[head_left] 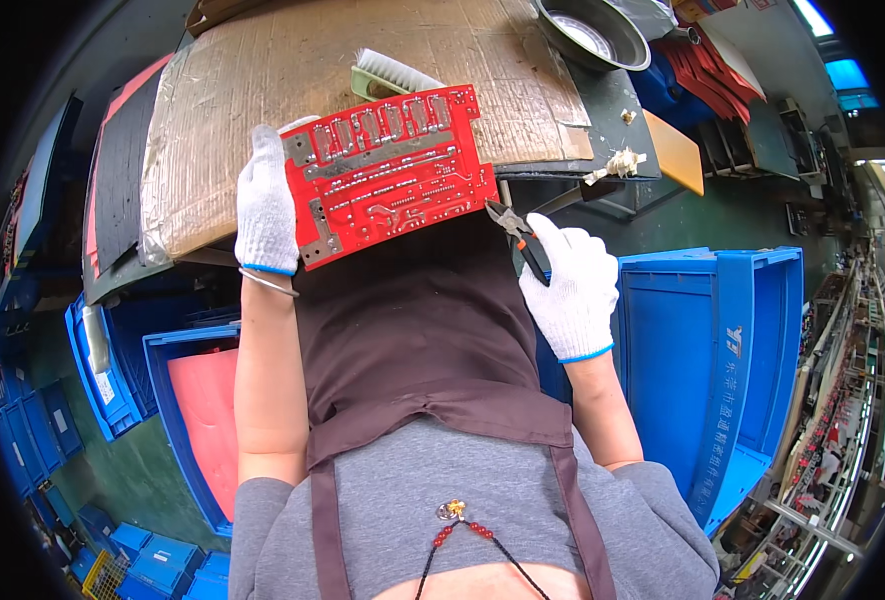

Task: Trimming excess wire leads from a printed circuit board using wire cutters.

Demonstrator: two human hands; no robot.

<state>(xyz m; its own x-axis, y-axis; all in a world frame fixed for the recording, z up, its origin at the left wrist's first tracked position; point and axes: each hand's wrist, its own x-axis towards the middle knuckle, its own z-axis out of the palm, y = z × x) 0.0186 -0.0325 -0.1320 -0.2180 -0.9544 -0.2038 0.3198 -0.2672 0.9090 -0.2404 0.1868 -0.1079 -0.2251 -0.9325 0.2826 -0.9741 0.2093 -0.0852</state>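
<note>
A red circuit board (pixel 393 180) with rows of solder joints and bare metal patches is held up, tilted, in front of the workbench. My left hand (pixel 267 195), in a white knit glove with a blue cuff, grips the board by its left edge. In my gloved right hand (pixel 573 285) is a pair of cutting pliers (pixel 523 245) with dark and orange handles. The pliers' jaws are at the board's lower right edge; whether they touch it I cannot tell. Behind the board's top edge, a brush (pixel 398 72) with white bristles and a pale green handle lies on the cardboard.
Taped cardboard (pixel 203 120) covers the bench. A round metal pan (pixel 595 35) sits at the far right, with a whitish scrap (pixel 620 165) at the bench's right edge. Blue crates stand on both sides of me: a large one (pixel 668 340) on the right, another (pixel 163 375) on the left.
</note>
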